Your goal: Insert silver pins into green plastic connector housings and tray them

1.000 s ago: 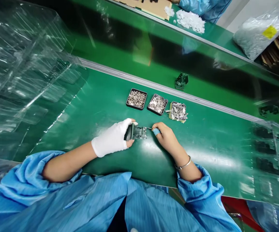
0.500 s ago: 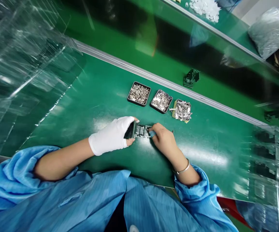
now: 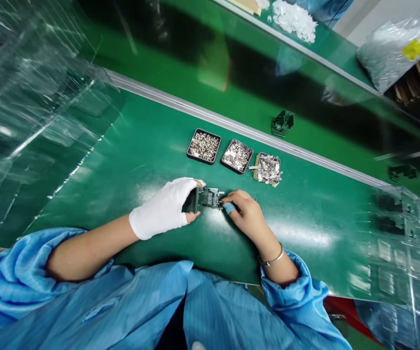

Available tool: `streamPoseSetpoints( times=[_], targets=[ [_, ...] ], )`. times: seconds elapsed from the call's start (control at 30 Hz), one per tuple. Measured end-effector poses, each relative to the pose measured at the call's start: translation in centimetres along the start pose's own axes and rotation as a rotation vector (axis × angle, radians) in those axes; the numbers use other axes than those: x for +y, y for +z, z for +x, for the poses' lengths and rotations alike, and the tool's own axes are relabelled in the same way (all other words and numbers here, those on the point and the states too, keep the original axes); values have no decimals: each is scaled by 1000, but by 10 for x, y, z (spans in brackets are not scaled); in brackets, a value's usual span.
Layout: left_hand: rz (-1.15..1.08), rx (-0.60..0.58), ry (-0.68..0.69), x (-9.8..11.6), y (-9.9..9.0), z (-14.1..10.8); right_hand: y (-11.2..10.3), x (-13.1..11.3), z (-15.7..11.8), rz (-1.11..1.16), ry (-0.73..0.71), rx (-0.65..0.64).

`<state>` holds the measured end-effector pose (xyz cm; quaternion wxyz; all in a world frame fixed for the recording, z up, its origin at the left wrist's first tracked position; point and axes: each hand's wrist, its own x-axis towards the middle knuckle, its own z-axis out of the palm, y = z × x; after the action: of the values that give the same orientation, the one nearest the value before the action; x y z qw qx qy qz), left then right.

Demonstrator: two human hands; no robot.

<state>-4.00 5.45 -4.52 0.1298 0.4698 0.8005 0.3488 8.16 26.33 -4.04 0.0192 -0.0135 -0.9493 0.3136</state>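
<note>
A green worktop (image 3: 304, 209) stretches out in front of the person, who wears a blue smock (image 3: 140, 301). Clear plastic trays (image 3: 31, 112) crowd its left side from where I stand, and more clear trays (image 3: 406, 257) line the right, dark parts sitting in some of their pockets. Past the metal rail (image 3: 180, 107), up at the far right, slumps a clear plastic bag (image 3: 395, 48) with a yellow label, and left of it lies a heap of white pieces (image 3: 295, 20). The left hand (image 3: 166, 206), in a white glove that leaves the fingertips bare, grips a dark green slotted housing (image 3: 211, 198) between thumb and fingers, over the middle of the worktop. The right hand (image 3: 248, 214) has its fingertips drawn together at the housing's other end; whether they pinch some tiny part, I can't tell. Just behind the rail sits another dark green housing (image 3: 283, 123). Nearer, in a row, come a left tray (image 3: 199, 161) and middle tray (image 3: 231, 169) of small shiny metal bits, then a right tray (image 3: 276, 184) heaped with metal strips. A silvery bracelet (image 3: 277, 260) circles the right wrist, and a blue wrap (image 3: 229, 208) covers one right finger.
</note>
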Motion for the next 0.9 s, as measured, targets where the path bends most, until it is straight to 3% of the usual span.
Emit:
streamPoseSetpoints(
  times=[0.1, 0.23, 0.33, 0.43, 0.53, 0.6, 0.67, 0.7, 0.8, 0.9],
  targets=[
    [-34, 106, 105, 0, 2, -1, 0, 3, 2, 134, -11, 224],
    [-69, 145, 235, 0, 3, -3, 2, -5, 3, 394, -22, 258],
    [-68, 141, 245, -1, 4, -4, 6, -17, -1, 208, -116, 286],
    [36, 135, 207, -4, 9, -3, 8, -25, -6, -56, -325, 187],
    [156, 92, 215, -8, 13, -1, -4, -16, -8, -88, -432, 162],
    [182, 75, 230, -10, 14, -1, -23, 6, -8, -58, -248, 332],
    [179, 69, 228, -10, 13, 0, -45, 39, -10, -42, 87, 561],
    [174, 66, 225, -9, 12, 0, -54, 57, -11, -41, 232, 613],
    [163, 52, 217, -6, 10, -1, -67, 101, -13, -47, 467, 513],
    [153, 30, 191, -4, 10, -2, -62, 117, -13, -96, 482, 433]
  ],
)
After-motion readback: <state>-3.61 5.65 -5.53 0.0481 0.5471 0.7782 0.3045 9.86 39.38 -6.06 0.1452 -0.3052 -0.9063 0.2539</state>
